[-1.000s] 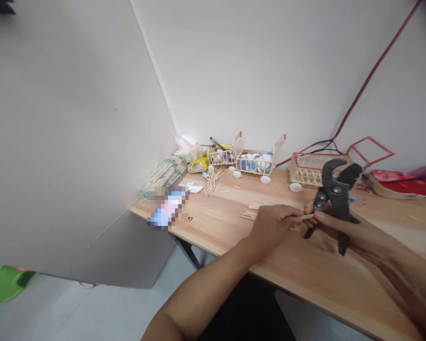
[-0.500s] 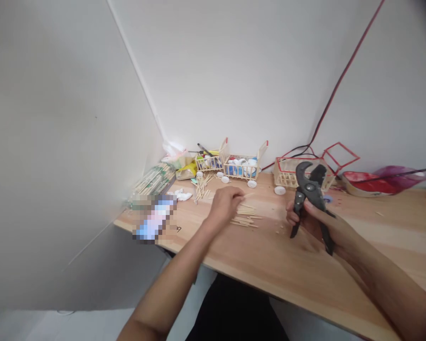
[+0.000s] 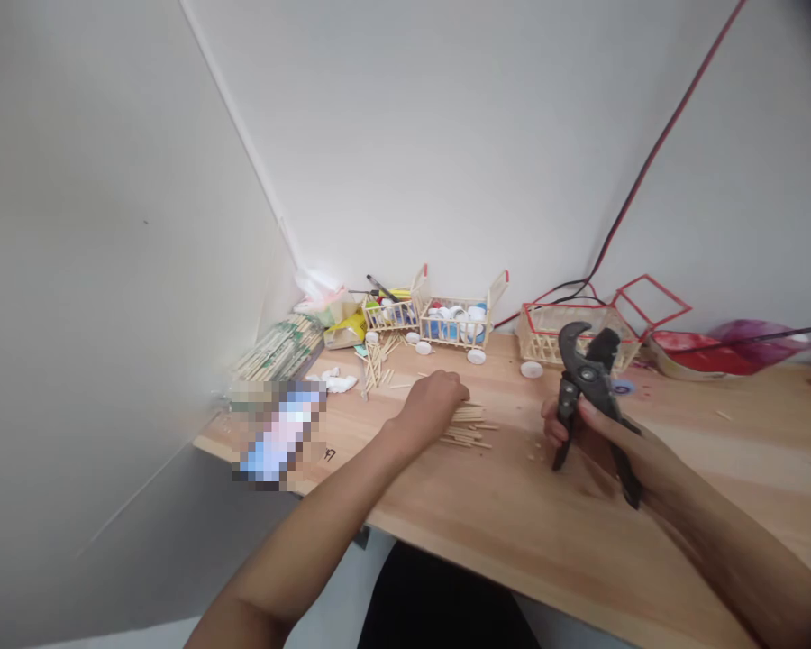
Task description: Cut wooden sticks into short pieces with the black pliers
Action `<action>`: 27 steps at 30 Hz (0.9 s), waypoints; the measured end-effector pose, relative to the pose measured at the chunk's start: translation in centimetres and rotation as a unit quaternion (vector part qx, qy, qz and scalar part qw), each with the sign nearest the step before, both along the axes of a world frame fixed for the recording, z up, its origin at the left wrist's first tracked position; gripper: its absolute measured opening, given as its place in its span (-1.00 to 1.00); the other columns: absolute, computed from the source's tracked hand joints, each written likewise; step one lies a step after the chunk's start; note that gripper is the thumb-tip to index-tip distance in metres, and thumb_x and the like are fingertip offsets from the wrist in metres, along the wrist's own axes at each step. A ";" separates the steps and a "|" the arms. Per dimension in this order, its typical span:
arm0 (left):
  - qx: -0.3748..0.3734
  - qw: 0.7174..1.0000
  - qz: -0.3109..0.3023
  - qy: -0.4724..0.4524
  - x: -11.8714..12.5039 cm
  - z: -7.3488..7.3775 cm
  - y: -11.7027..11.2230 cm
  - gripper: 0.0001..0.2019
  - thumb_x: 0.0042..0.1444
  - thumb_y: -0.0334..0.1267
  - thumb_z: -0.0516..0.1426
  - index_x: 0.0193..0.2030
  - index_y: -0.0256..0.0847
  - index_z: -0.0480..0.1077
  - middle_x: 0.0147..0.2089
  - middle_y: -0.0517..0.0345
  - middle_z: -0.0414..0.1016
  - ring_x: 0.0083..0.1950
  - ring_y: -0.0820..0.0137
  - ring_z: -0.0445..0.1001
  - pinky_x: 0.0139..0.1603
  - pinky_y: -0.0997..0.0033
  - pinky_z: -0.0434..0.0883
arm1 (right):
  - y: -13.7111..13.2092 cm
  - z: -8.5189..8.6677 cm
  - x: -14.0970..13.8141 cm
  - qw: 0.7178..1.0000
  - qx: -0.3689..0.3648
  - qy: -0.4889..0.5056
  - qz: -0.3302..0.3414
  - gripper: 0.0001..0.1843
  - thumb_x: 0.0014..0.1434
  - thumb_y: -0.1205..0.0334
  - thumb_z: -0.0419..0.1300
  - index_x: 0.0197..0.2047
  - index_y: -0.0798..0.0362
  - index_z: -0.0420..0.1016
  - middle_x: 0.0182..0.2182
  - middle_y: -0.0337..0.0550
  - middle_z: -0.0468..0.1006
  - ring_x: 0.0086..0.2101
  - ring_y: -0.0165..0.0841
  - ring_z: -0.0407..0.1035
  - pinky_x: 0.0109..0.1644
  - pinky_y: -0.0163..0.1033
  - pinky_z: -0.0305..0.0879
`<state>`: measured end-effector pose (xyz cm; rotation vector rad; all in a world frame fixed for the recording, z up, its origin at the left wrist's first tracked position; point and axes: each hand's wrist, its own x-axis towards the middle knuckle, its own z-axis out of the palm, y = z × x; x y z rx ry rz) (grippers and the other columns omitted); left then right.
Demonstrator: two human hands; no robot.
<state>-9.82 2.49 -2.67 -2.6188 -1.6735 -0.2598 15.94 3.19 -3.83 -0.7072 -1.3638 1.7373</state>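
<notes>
My right hand (image 3: 605, 442) grips black cutting pliers (image 3: 587, 379) upright over the wooden table (image 3: 581, 532), jaws pointing up. My left hand (image 3: 431, 406) rests knuckles-up on the table at the left end of a small pile of short wooden sticks (image 3: 471, 427). Its fingers are curled down onto the sticks; whether they grip one is hidden.
Along the wall stand two small stick-built carts (image 3: 456, 317) filled with bottle caps, a red-edged stick basket (image 3: 568, 329), a red frame (image 3: 650, 302) and a red cable. Loose sticks (image 3: 377, 359), packs of sticks (image 3: 277, 347), white caps and a blurred phone (image 3: 277, 433) lie at left.
My left hand left the pliers, where it held a stick, and moved left to the stick pile. The right hand with the pliers stayed roughly in place. The view shifted left.
</notes>
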 end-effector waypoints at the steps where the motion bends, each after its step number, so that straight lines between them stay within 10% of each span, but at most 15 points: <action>1: 0.003 1.000 -0.004 0.025 0.0 0.1 -0.4 -0.78 0.25 -0.40 0.02 -0.27 -0.25 0.51 -0.19 0.03 0.49 -0.11 0.29 0.40 -0.14 0.37 0.35 | 0.0 0.0 0.0 1.000 -0.003 0.000 -0.001 -0.66 0.17 -0.11 0.23 -0.27 0.02 0.53 -0.49 -0.15 0.44 -0.41 -0.32 0.33 -0.33 -0.26 0.32; 27: -0.007 0.997 -0.005 -0.073 0.2 -0.7 -0.9 -0.80 0.27 -0.33 0.04 -0.28 -0.23 0.49 -0.20 0.02 0.49 -0.09 0.30 0.38 0.01 0.34 0.30 | 0.5 -1.5 0.5 1.000 -0.002 -0.002 -0.008 -0.67 0.24 -0.09 0.14 -0.21 -0.02 0.52 -0.46 -0.17 0.39 -0.40 -0.30 0.30 -0.32 -0.21 0.27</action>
